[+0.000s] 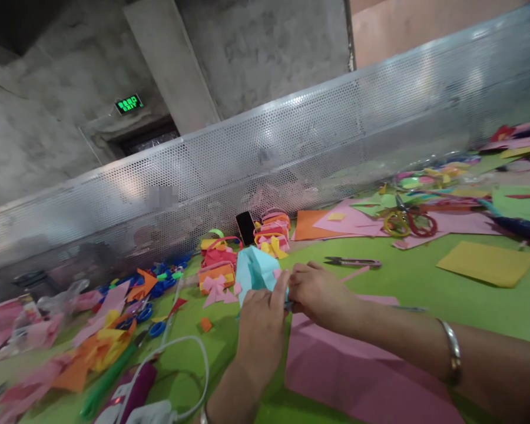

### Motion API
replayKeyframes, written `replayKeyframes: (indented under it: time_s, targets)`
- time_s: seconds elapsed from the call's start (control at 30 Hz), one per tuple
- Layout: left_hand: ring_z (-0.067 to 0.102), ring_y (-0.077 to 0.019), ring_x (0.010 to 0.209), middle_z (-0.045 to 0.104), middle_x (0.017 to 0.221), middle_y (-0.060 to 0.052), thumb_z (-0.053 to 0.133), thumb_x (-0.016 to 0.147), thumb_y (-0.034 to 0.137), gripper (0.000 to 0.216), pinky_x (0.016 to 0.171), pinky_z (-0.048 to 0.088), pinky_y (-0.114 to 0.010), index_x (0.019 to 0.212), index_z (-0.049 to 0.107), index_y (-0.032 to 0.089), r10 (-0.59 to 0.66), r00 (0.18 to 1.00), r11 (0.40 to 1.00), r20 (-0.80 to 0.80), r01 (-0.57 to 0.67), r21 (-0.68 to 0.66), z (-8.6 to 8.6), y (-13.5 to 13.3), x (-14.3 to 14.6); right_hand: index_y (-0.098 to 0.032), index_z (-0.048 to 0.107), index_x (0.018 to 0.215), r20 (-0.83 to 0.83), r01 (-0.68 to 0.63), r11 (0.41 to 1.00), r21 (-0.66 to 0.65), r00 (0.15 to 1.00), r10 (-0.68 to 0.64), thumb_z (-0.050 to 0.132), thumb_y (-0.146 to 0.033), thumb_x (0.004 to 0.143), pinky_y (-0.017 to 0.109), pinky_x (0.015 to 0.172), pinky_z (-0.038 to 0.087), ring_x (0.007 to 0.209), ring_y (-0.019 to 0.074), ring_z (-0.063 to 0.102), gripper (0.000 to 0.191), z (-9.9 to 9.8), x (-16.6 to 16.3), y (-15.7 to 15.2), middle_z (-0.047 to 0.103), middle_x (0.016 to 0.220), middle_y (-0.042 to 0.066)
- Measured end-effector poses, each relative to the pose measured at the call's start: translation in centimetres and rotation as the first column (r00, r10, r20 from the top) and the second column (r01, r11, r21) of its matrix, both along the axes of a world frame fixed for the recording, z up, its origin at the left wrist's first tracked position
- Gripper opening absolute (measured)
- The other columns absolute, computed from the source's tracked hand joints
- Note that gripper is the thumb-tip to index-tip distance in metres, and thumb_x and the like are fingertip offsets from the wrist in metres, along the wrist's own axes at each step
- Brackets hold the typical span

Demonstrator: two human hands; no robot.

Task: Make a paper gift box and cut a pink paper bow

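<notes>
Both hands meet at a folded light-blue paper (257,268), which stands up with creases in the middle of the green table. My left hand (264,321) grips its near edge, thumb pointing up. From the right, my right hand (320,297) pinches the same paper with curled fingers; the fingertips are partly hidden. A small pink bit shows by the left thumb. Just behind the blue paper are small folded paper bags, one of them orange with a pink bow (216,278). Under my right forearm lies a large pink sheet (353,371).
Thread snips (353,262) lie beyond my right hand, and scissors with yellow and red handles (408,221) rest farther right. A yellow sheet (486,263) is at the right. A phone (245,228) leans near the perforated metal barrier (265,153). Paper scraps, a white cable (205,353) and a power strip (132,391) fill the left.
</notes>
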State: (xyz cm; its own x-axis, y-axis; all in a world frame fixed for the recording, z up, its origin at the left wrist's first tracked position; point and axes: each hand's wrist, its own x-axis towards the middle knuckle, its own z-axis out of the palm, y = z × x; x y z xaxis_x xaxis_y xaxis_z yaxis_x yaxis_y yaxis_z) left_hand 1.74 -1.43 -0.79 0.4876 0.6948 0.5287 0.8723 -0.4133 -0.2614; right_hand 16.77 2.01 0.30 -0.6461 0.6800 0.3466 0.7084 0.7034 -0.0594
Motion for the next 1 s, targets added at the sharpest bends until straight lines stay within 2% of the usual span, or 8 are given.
replayKeyframes:
  time_s: [0.3, 0.43, 0.53, 0.63, 0.7, 0.83, 0.9, 1.0]
  targets:
    - [0.058, -0.02, 0.072, 0.064, 0.076, -0.003, 0.05, 0.079, 0.008, 0.05, 0.066, 0.043, -0.035, 0.128, 0.04, 0.015, -0.048, 0.997, 0.998, -0.066, 0.051, 0.044, 0.9, -1.2, 0.9, -0.016, 0.068, 0.075, -0.059, 0.043, 0.997, -0.066, 0.997, -0.046, 0.06, -0.019, 0.078, 0.03, 0.071, 0.035, 0.084, 0.021, 0.056, 0.01, -0.1, 0.1, -0.1, 0.066, 0.081, 0.008]
    - [0.058, -0.024, 0.089, 0.068, 0.089, -0.007, 0.059, 0.078, 0.035, 0.039, 0.082, 0.04, -0.041, 0.114, 0.056, 0.021, -0.072, 0.961, 0.986, 0.265, 0.028, 0.166, 3.6, -0.8, -1.3, -0.017, 0.068, 0.064, -0.26, 0.009, 0.992, -0.129, 0.965, -0.043, 0.061, -0.014, 0.075, 0.026, 0.066, 0.037, 0.076, 0.0168, 0.056, 0.012, 0.1, 1.3, 1.1, 0.065, 0.07, 0.004]
    - [0.058, -0.0247, 0.096, 0.066, 0.1, -0.008, 0.058, 0.075, 0.047, 0.04, 0.086, 0.041, -0.042, 0.105, 0.061, 0.021, 0.011, 0.654, 0.986, 0.756, -0.132, 0.1, 5.5, 0.5, -4.3, -0.017, 0.069, 0.068, -0.395, -0.102, 0.983, -0.151, 0.918, 0.034, 0.063, -0.013, 0.073, 0.025, 0.066, 0.039, 0.074, 0.0155, 0.056, 0.008, 0.7, 2.2, 1.9, 0.065, 0.072, 0.003]
    - [0.058, -0.0244, 0.101, 0.061, 0.114, -0.014, 0.064, 0.068, 0.049, 0.06, 0.086, 0.045, -0.038, 0.116, 0.055, 0.015, 0.141, 0.247, 0.979, 0.959, 0.111, -0.172, 6.3, 1.2, -6.5, -0.017, 0.069, 0.07, -0.419, -0.175, 0.97, -0.169, 0.904, 0.09, 0.065, -0.012, 0.071, 0.026, 0.07, 0.041, 0.077, 0.0158, 0.057, 0.007, 1.3, 2.8, 1.9, 0.066, 0.077, 0.003]
    - [0.057, -0.0246, 0.105, 0.058, 0.12, -0.017, 0.067, 0.066, 0.047, 0.069, 0.086, 0.046, -0.037, 0.124, 0.049, 0.015, 0.256, 0.167, 0.903, 0.952, 0.311, -0.298, 6.4, 1.2, -6.8, -0.017, 0.069, 0.068, -0.391, -0.201, 0.958, -0.204, 0.914, 0.108, 0.065, -0.01, 0.071, 0.025, 0.069, 0.042, 0.076, 0.0153, 0.057, 0.009, 1.4, 2.9, 1.7, 0.066, 0.076, 0.003]
    - [0.058, -0.0248, 0.102, 0.059, 0.12, -0.011, 0.076, 0.056, 0.034, 0.072, 0.08, 0.048, -0.034, 0.123, 0.052, 0.022, 0.302, 0.364, 0.78, 0.881, 0.437, -0.448, 6.1, 1.1, -6.2, -0.017, 0.07, 0.071, -0.263, -0.267, 0.952, -0.148, 0.939, 0.222, 0.065, -0.011, 0.073, 0.025, 0.072, 0.042, 0.078, 0.0148, 0.058, 0.008, 1.4, 2.8, 1.4, 0.067, 0.075, 0.003]
    - [0.061, -0.024, 0.093, 0.065, 0.11, -0.007, 0.079, 0.049, 0.032, 0.067, 0.076, 0.049, -0.033, 0.112, 0.061, 0.024, 0.267, 0.488, 0.753, 0.831, 0.433, -0.496, 5.6, 1.4, -6.1, -0.015, 0.07, 0.075, -0.124, -0.307, 0.946, -0.107, 0.948, 0.293, 0.063, -0.014, 0.077, 0.026, 0.077, 0.042, 0.081, 0.0154, 0.059, 0.008, 1.5, 2.4, 1.2, 0.068, 0.076, 0.004]
    - [0.063, -0.0214, 0.077, 0.071, 0.084, -0.002, 0.076, 0.05, 0.047, 0.046, 0.069, 0.048, -0.033, 0.089, 0.07, 0.023, 0.275, 0.563, 0.754, 0.78, 0.377, -0.538, 3.9, 2.6, -6.5, -0.017, 0.071, 0.082, 0.012, -0.243, 0.96, -0.142, 0.969, 0.247, 0.064, -0.019, 0.077, 0.026, 0.083, 0.04, 0.088, 0.0151, 0.059, 0.009, 2.2, 2.4, 1.7, 0.07, 0.082, 0.003]
